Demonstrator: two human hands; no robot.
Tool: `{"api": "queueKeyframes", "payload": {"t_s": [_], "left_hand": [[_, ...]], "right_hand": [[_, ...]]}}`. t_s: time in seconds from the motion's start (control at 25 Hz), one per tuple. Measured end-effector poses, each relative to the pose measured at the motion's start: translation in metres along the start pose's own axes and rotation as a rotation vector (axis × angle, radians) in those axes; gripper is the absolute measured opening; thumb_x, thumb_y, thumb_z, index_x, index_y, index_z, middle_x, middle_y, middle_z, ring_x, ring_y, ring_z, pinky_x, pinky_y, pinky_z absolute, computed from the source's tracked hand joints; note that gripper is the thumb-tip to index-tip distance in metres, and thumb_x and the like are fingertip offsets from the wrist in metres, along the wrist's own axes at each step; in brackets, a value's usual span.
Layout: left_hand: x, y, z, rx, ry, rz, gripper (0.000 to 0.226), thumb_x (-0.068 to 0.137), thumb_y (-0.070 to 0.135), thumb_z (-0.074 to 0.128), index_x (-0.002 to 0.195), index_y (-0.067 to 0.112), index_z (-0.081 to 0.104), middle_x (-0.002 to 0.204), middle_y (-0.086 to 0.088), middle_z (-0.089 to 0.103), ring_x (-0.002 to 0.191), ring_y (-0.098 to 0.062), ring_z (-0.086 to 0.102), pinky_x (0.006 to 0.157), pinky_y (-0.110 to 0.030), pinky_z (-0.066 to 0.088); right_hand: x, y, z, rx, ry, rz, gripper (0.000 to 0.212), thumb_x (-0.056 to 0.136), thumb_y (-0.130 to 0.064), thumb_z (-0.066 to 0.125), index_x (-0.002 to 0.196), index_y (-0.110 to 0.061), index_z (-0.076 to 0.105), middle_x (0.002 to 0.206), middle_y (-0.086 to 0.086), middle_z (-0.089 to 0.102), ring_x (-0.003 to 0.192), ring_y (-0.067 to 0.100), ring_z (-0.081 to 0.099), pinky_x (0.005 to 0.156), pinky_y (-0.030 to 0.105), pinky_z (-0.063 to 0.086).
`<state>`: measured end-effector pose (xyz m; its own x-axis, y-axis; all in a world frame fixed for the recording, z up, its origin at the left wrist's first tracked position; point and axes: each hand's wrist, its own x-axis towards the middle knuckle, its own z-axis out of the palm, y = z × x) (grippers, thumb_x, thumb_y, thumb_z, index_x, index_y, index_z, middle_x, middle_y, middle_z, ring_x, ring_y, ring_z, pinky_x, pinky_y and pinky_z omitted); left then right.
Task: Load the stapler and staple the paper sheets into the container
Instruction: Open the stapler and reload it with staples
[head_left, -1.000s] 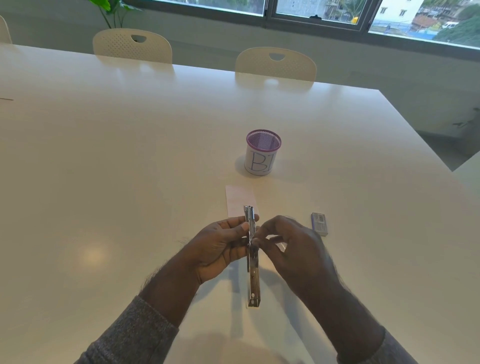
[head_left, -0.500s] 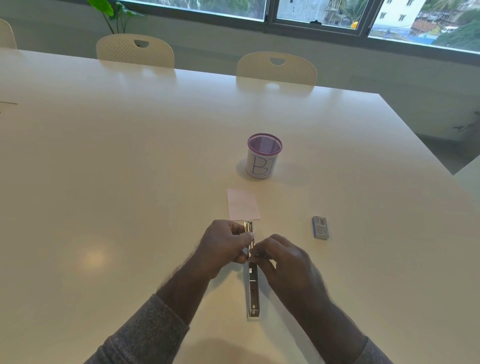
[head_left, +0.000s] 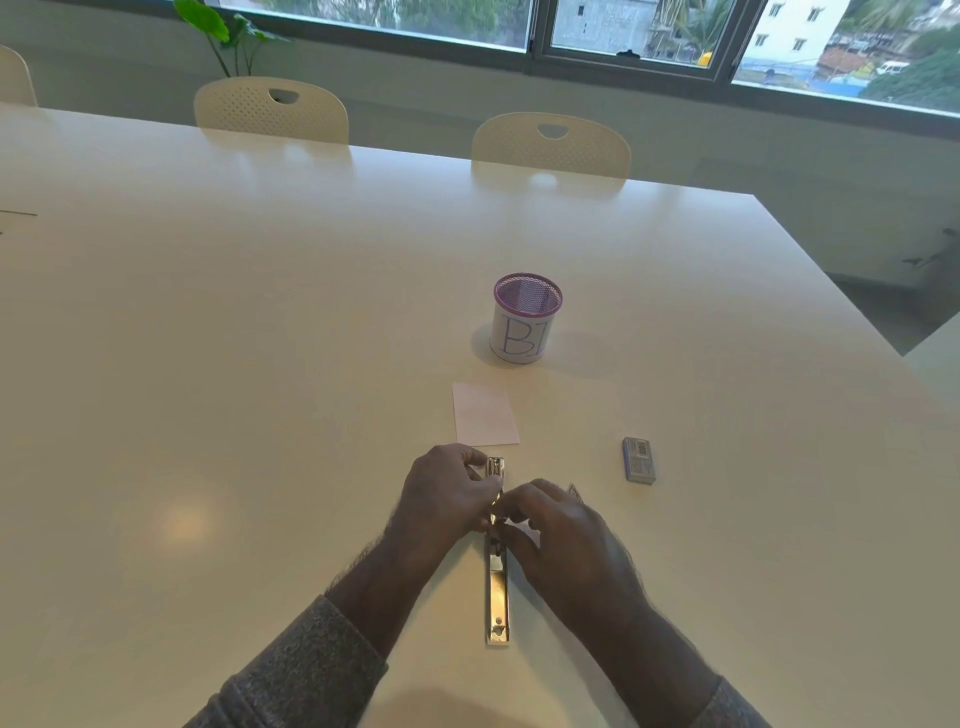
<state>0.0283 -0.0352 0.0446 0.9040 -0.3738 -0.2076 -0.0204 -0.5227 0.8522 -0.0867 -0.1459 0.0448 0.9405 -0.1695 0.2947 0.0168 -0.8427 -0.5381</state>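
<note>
A silver stapler (head_left: 497, 597) lies folded open flat on the white table (head_left: 260, 364), running towards me. My left hand (head_left: 451, 493) grips its far half from the left. My right hand (head_left: 563, 540) pinches at the stapler's middle from the right; what its fingertips hold is hidden. A small pale pink stack of paper sheets (head_left: 484, 414) lies just beyond my hands. Farther back stands the purple mesh container (head_left: 525, 318) wrapped in white paper lettered "B". A small staple box (head_left: 639, 460) lies to the right of my hands.
Two cream perforated chairs (head_left: 551, 145) stand along the table's far side, with part of a third at the far left. A green plant (head_left: 228, 36) and windows are behind them. The table's right edge (head_left: 831, 291) drops to the floor.
The stapler and both hands have come down from a raised position to rest on the table, exposing the whole paper stack. The view has tilted slightly.
</note>
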Motion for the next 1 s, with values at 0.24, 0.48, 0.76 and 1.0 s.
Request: {"api": "queueKeyframes", "payload": {"t_s": [0.24, 0.48, 0.76, 1.0], "left_hand": [[-0.002, -0.008, -0.021, 0.122, 0.278, 0.223, 0.022, 0.085, 0.02, 0.067, 0.106, 0.018, 0.074, 0.093, 0.002, 0.074, 0.076, -0.015, 0.069, 0.078, -0.023, 0.051], [0.006, -0.047, -0.032, 0.618, 0.19, 0.158, 0.058, 0.094, 0.049, 0.048, 0.147, 0.026, 0.042, 0.162, -0.004, 0.028, 0.15, -0.028, 0.018, 0.116, -0.057, 0.012], [0.007, -0.062, -0.021, 0.791, 0.122, 0.147, 0.069, 0.095, 0.063, 0.022, 0.156, 0.033, 0.009, 0.167, 0.0, -0.003, 0.152, -0.026, -0.008, 0.114, -0.064, -0.007], [0.001, -0.04, -0.027, 0.558, 0.141, 0.157, 0.063, 0.098, 0.05, 0.04, 0.155, 0.03, 0.02, 0.166, -0.001, 0.009, 0.153, -0.023, -0.001, 0.116, -0.059, -0.005]], "right_hand": [[0.017, 0.03, -0.043, 0.124, 0.181, 0.127, 0.013, 0.087, -0.028, 0.069, 0.099, -0.029, 0.07, 0.099, -0.013, 0.067, 0.084, 0.004, 0.067, 0.072, 0.034, 0.058], [0.022, 0.102, -0.086, -0.165, -0.115, 0.424, 0.055, 0.087, -0.023, 0.069, 0.137, -0.031, 0.048, 0.142, -0.001, 0.048, 0.126, 0.028, 0.049, 0.097, 0.04, 0.043], [0.024, 0.116, -0.08, -0.086, -0.161, 0.426, 0.066, 0.085, -0.021, 0.074, 0.143, -0.031, 0.043, 0.141, -0.002, 0.053, 0.128, 0.024, 0.049, 0.101, 0.039, 0.041], [0.031, 0.069, -0.084, 0.007, -0.068, 0.253, 0.07, 0.083, -0.023, 0.077, 0.141, -0.039, 0.042, 0.134, -0.013, 0.058, 0.124, 0.014, 0.052, 0.098, 0.032, 0.041]]}}
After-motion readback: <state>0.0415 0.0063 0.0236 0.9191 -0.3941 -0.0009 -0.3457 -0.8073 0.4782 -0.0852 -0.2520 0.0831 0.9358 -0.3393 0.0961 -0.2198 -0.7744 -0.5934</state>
